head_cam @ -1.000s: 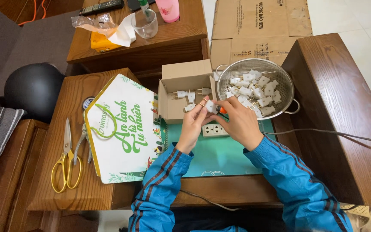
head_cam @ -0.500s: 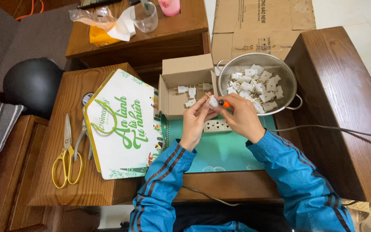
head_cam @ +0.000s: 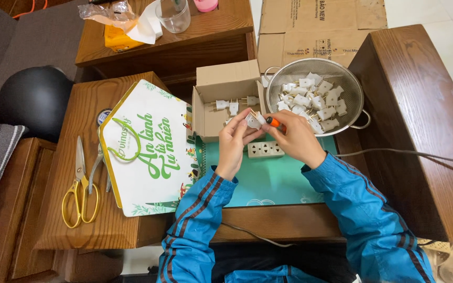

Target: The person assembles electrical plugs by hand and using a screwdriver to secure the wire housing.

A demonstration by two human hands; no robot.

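A: What's in the left hand (head_cam: 235,140)?

B: A small white plug (head_cam: 252,120), pinched between the fingertips, its metal prongs pointing up and away from the person. It sits above the far edge of the teal mat (head_cam: 268,181), just in front of the open cardboard box (head_cam: 225,99)

A: And the right hand (head_cam: 295,140)?

B: Closed around a tool with an orange handle (head_cam: 276,123), likely a small screwdriver; its tip meets the plug

A: What lies under the hands?

B: A white socket strip (head_cam: 266,150) on the mat, near its far edge, with a cable running off to the right

A: Where are the other plugs?

B: Many are heaped in the metal colander (head_cam: 352,84) at the mat's far right corner, and a few lie inside the box

A: Anything to the left?

B: A white and green paper bag (head_cam: 148,152) lying flat on the wooden side table (head_cam: 79,105), with yellow-handled scissors (head_cam: 79,188) by that table's left edge
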